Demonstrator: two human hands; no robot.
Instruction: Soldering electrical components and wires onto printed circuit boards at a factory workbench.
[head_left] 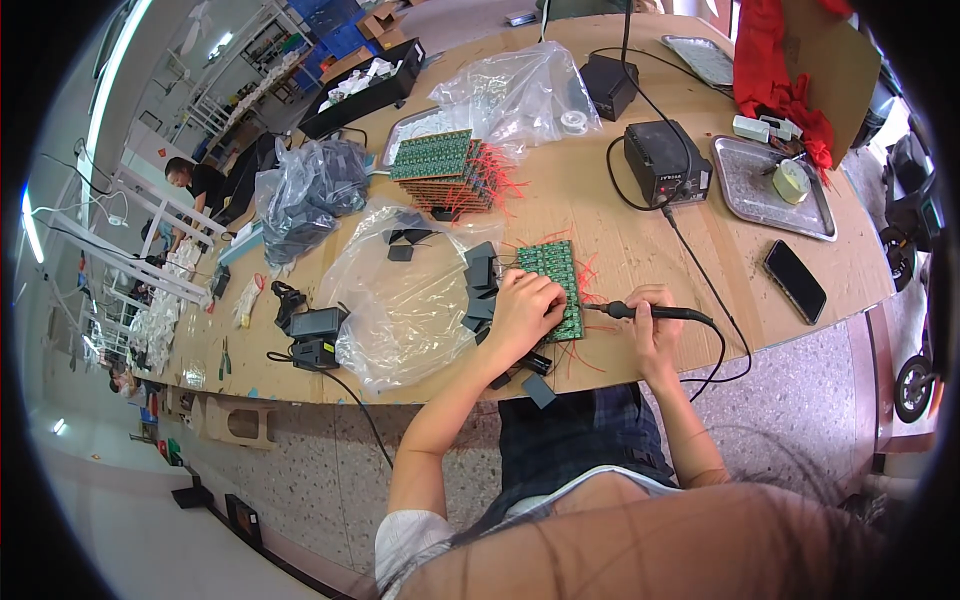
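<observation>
Left hand (522,305): fingers pressed flat on the green rectangular circuit board panel (556,285).
Right hand (655,320): closed around the black soldering iron (660,314), just right of the panel.

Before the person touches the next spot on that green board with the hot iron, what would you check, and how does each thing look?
1. Left hand steadies the green circuit board: ok, it rests on the board's left edge.
2. Right hand grips the soldering iron: ok, fingers wrapped round the handle.
3. Iron tip at the board's right edge: ok, though the exact contact cannot be told.
4. Iron cable runs free to the black station: ok.
5. Plastic bag away from the tip: ok, it lies left of the board.
6. Red wires clear of the tip: cannot tell.
</observation>
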